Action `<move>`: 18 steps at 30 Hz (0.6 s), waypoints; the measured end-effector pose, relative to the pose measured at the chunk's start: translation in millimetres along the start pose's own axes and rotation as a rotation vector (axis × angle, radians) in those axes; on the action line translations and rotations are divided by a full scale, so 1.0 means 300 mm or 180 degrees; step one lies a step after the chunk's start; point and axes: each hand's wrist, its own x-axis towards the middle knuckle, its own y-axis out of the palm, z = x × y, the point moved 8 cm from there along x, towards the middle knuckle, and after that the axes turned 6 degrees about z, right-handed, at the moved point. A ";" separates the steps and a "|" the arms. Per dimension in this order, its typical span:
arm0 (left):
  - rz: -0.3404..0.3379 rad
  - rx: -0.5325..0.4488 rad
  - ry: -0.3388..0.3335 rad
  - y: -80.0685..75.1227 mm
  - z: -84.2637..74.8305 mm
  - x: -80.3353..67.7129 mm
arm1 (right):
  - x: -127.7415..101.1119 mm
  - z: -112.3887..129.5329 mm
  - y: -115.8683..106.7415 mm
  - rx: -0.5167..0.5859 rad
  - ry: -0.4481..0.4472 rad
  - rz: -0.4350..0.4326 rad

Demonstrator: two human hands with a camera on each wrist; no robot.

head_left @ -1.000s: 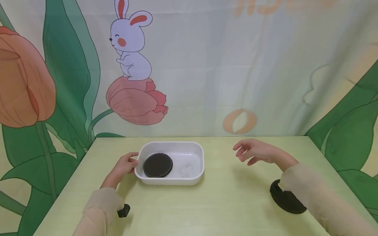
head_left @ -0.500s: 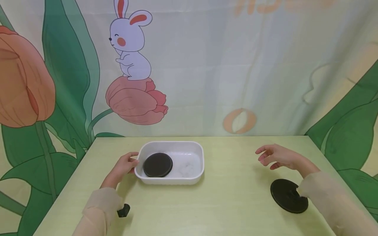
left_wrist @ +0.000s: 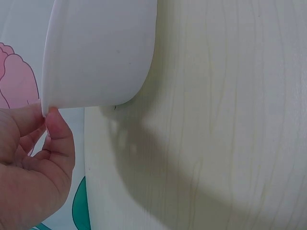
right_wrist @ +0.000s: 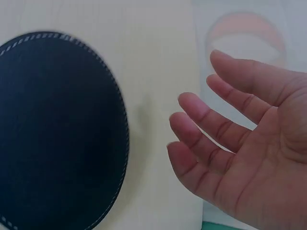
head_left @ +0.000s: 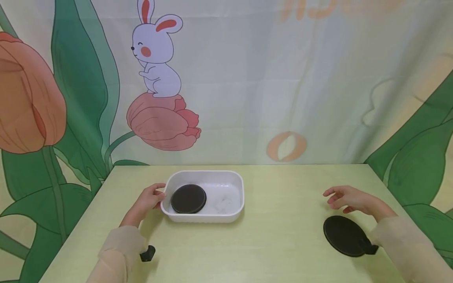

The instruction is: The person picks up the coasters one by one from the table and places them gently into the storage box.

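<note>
A white rectangular plastic basin (head_left: 221, 217) stands left of the table's middle. Its left rim is pinched between the thumb and fingers of my left hand (head_left: 148, 198), seen close up on the white wall (left_wrist: 103, 52) in the left wrist view. Inside the basin, on its left side, lies a round black coaster (head_left: 188, 199). A second round black coaster (head_left: 342, 235), with pale stitching round its edge in the right wrist view, lies on the table at the right. Just beyond it hovers my right hand (head_left: 354, 201), fingers spread and loosely bent, palm holding nothing.
The pale yellow-green table (head_left: 269, 243) ends at the back against a hanging cloth (head_left: 240, 98) printed with a rabbit and tulips. Small black devices (head_left: 147, 253) show at both sleeves; the right one overlaps the second coaster in the head view.
My right hand has moved right and toward me, from right of the basin to near the second coaster, uncovering more of that coaster. The left hand and basin stay in place.
</note>
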 end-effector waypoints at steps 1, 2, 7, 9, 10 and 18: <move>0.0001 -0.0001 0.0000 0.000 0.000 -0.001 | -0.003 -0.011 -0.001 -0.0035 0.0006 -0.0007; 0.0003 -0.0003 0.0005 0.001 -0.001 -0.002 | -0.006 -0.022 -0.002 -0.0076 0.0013 -0.0015; 0.0022 -0.0030 0.0038 0.002 0.000 -0.003 | -0.014 -0.079 -0.007 -0.0216 0.0086 -0.0092; 0.0025 -0.0043 0.0041 0.002 0.001 -0.002 | -0.017 -0.094 -0.008 -0.0265 0.0088 -0.0124; 0.0019 -0.0045 0.0032 0.002 0.002 -0.002 | -0.018 -0.100 -0.007 -0.0293 0.0078 -0.0128; -0.0006 0.0002 0.0019 0.000 0.002 0.001 | -0.017 -0.130 0.004 -0.0548 -0.0068 -0.0198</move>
